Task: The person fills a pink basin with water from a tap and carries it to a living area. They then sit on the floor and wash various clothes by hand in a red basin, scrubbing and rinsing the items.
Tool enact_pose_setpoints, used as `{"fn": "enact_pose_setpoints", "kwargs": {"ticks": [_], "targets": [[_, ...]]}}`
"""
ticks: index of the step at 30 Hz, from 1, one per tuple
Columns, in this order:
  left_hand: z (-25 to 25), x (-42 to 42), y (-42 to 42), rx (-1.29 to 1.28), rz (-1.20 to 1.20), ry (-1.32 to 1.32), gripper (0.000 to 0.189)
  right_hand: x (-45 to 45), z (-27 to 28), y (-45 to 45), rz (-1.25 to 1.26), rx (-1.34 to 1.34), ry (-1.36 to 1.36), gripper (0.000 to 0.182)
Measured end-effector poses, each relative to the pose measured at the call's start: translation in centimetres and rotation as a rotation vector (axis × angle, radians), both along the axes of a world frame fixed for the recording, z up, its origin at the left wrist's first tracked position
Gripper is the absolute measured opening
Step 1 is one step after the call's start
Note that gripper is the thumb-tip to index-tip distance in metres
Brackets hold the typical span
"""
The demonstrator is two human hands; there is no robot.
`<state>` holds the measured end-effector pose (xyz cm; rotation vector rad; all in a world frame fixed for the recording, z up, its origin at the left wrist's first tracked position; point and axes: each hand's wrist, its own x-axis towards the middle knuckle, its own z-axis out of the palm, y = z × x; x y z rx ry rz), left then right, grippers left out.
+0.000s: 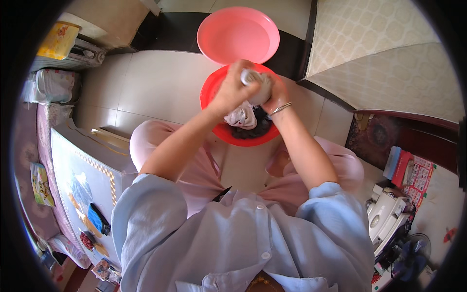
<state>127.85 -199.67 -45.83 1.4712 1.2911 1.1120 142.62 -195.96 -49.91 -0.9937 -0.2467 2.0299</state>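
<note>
Above a red plastic basin [208,95] on the floor, both my hands grip a bunched pale cloth [261,91], slightly blurred. My left hand [237,89] has its fingers around the cloth's upper left part, where a white portion shows. My right hand [276,93], with bangles at the wrist, holds its right side. Under my hands, a crumpled whitish cloth with small marks [241,116] lies in the basin on top of dark wet-looking fabric [255,130]. The bottom of the basin is mostly hidden by my hands and the fabrics.
A pink plastic basin [239,36] stands just beyond the red one, on the dark floor strip. My knees flank the red basin. A covered table [84,175] is at the left, and a white sewing machine [388,215] at the right. A patterned wall panel [375,54] rises at the upper right.
</note>
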Motion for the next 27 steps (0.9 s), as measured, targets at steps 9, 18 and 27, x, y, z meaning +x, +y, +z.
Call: {"fn": "enact_pose_setpoints", "kwargs": {"ticks": [9, 18, 27], "targets": [[-1.2, -2.3, 1.7, -0.393, 0.213, -1.034, 0.042, 1.2, 3.7, -0.9, -0.029, 0.225, -0.312, 0.047], [3.4, -2.3, 1.6, -0.419, 0.247, -1.119, 0.033, 1.4, 4.4, -1.9, 0.073, 0.450, -0.152, 0.042], [7.7, -2.3, 2.3, -0.439, 0.104, -1.228, 0.040, 1.2, 9.4, 1.6, 0.156, 0.714, -0.538, 0.036]]}}
